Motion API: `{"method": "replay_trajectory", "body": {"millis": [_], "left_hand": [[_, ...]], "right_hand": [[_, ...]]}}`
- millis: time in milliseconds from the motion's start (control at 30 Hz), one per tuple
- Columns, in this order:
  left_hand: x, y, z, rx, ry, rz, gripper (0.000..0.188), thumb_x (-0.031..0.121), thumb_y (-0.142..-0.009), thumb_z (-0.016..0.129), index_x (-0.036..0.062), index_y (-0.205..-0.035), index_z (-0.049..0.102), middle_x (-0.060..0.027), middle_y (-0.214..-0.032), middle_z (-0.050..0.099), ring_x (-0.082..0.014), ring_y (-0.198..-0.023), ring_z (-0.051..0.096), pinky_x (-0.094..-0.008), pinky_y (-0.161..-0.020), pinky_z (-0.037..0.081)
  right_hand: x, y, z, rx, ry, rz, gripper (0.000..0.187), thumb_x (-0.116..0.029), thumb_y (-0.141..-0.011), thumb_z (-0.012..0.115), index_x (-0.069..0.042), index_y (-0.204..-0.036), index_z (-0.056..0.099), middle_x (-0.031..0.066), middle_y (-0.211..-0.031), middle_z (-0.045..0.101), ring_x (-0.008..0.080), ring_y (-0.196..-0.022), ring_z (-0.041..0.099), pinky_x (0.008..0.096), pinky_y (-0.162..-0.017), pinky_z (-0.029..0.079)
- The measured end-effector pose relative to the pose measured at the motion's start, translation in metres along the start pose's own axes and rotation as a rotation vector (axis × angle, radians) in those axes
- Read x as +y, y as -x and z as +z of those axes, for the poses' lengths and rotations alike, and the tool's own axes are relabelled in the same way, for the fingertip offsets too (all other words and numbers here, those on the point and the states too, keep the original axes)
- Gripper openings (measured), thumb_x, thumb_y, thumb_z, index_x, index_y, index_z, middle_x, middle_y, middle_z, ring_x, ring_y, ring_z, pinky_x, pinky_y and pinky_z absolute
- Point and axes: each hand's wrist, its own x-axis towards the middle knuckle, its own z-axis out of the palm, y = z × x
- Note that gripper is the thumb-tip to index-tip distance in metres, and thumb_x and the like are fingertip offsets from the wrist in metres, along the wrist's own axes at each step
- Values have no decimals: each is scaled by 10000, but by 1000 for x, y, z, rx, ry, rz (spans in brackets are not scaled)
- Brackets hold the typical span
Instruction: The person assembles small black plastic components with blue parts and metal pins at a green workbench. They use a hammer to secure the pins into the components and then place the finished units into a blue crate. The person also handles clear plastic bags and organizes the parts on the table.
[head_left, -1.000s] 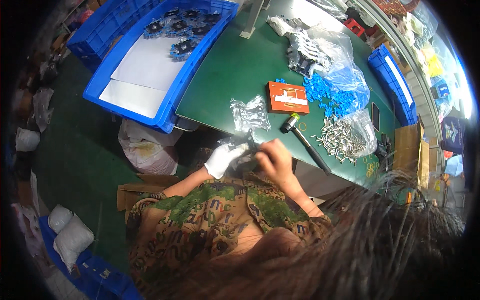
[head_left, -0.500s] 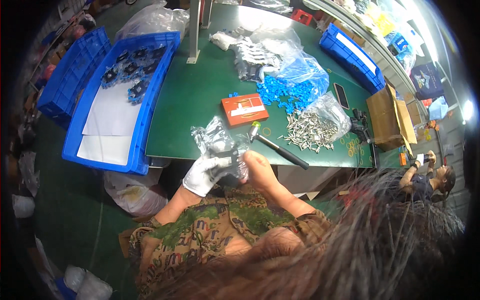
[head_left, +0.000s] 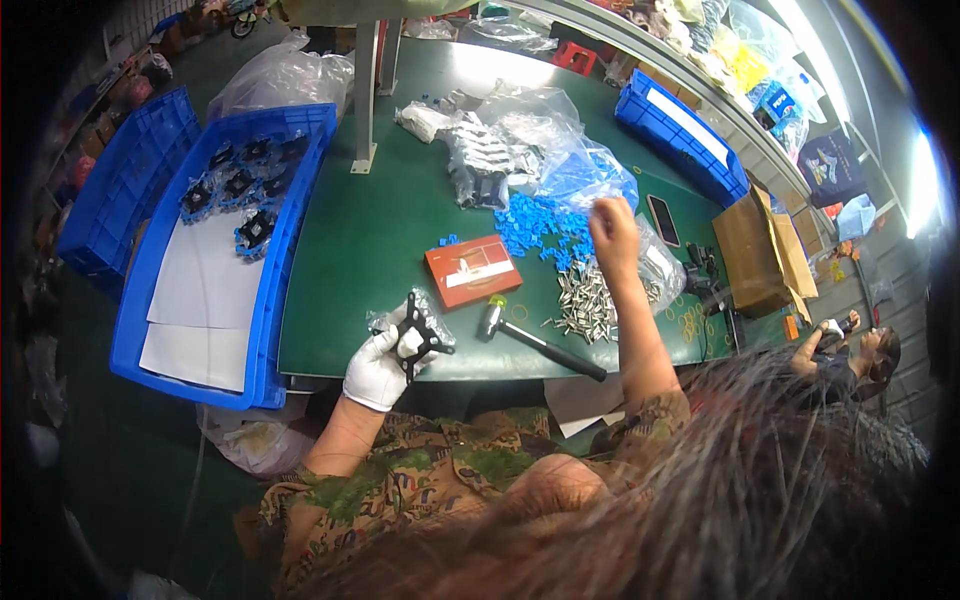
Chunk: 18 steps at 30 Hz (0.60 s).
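Note:
In its white glove, my left hand (head_left: 372,375) grips a black X-shaped bracket (head_left: 420,325) at the table's near edge. Clear plastic film (head_left: 384,319) bunches behind the bracket. My bare right hand (head_left: 614,238) is raised over the right end of a heap of small blue plastic clips (head_left: 535,228), its fingers curled together; whatever they may hold is hidden. Below that forearm spreads a pile of short metal pins (head_left: 582,308). A hammer (head_left: 548,349) with a black handle lies between my hands, its head towards the red box (head_left: 474,272).
Bagged parts (head_left: 478,155) lie at the back of the green table (head_left: 345,240). On the left, a blue crate (head_left: 262,335) holds several black parts with blue pieces. A phone (head_left: 662,220), a cardboard box (head_left: 752,255) and another blue crate (head_left: 680,130) are on the right. Another person (head_left: 850,365) is far right.
My right hand has left the bracket and reached forward and right to the blue clips. My left hand keeps the bracket, which now shows clear of its film.

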Motion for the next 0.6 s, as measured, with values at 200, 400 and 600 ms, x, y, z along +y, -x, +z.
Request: {"method": "replay_trajectory", "body": {"millis": [200, 400, 600], "left_hand": [[-5, -3, -19, 180, 80, -18, 423, 235, -1060, 582, 27, -1424, 533, -142, -1148, 669, -302, -1038, 650, -608, -1072, 505], [-12, 2, -43, 19, -34, 10, 469, 72, -1013, 576, -34, -1459, 478, -158, -1450, 570, -300, -1340, 564, -443, -1148, 449], [-9, -16, -32, -147, -7, 3, 557, 57, -1009, 561, -15, -1542, 417, -168, -1457, 553, -309, -1324, 585, -482, -1089, 502]], "right_hand": [[102, -72, 119, -401, 461, -137, 225, -134, -929, 636, -127, -1140, 715, 147, -1046, 664, 380, -968, 690, 463, -832, 567], [170, -142, 210, -557, 566, 231, 438, -269, -952, 629, -46, -1329, 622, 205, -1367, 647, 409, -1227, 636, 503, -1047, 505], [157, -116, 168, -439, 626, -38, 444, -239, -970, 641, -75, -1380, 600, 208, -1394, 631, 422, -1227, 632, 498, -1055, 507]]}}
